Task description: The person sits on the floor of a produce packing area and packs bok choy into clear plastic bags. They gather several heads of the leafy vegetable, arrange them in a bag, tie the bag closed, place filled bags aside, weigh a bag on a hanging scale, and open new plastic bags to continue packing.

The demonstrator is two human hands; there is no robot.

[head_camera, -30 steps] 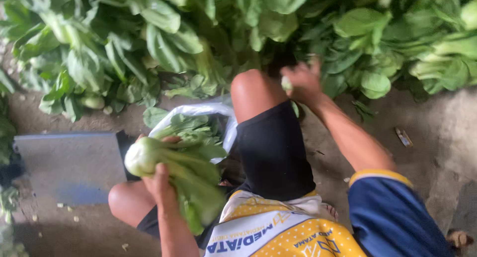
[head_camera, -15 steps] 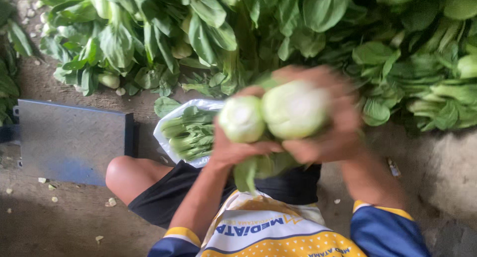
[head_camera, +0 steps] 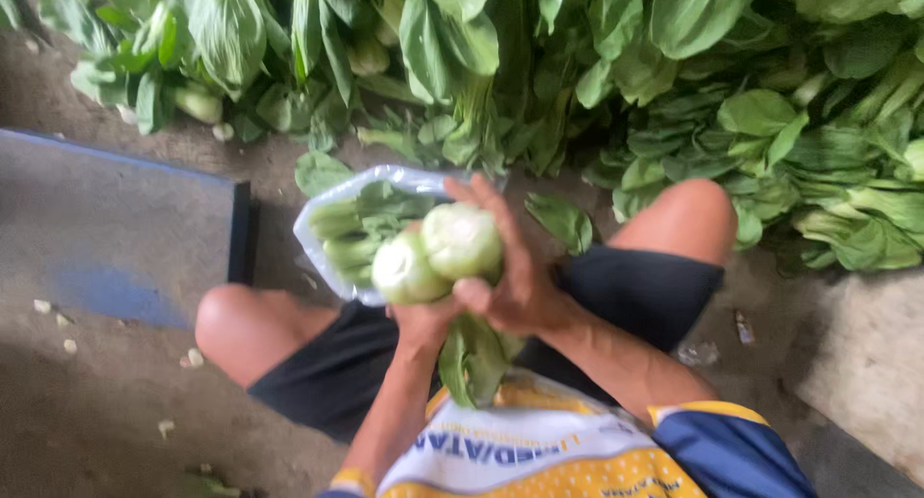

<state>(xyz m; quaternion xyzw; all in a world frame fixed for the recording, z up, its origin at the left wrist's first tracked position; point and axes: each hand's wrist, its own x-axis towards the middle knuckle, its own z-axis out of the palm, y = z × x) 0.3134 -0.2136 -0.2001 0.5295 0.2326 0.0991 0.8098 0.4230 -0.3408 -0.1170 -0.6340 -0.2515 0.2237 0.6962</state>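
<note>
Lowered since before, two bok choy heads point(head_camera: 438, 253), both hands gripping, left hand point(head_camera: 423, 320), right hand point(head_camera: 515, 277)

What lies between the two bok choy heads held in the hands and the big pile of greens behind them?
In the head view, a clear plastic bag holding more bok choy lies there, with a loose leaf on the ground beside it.

Soft daylight, slight motion blur
</note>
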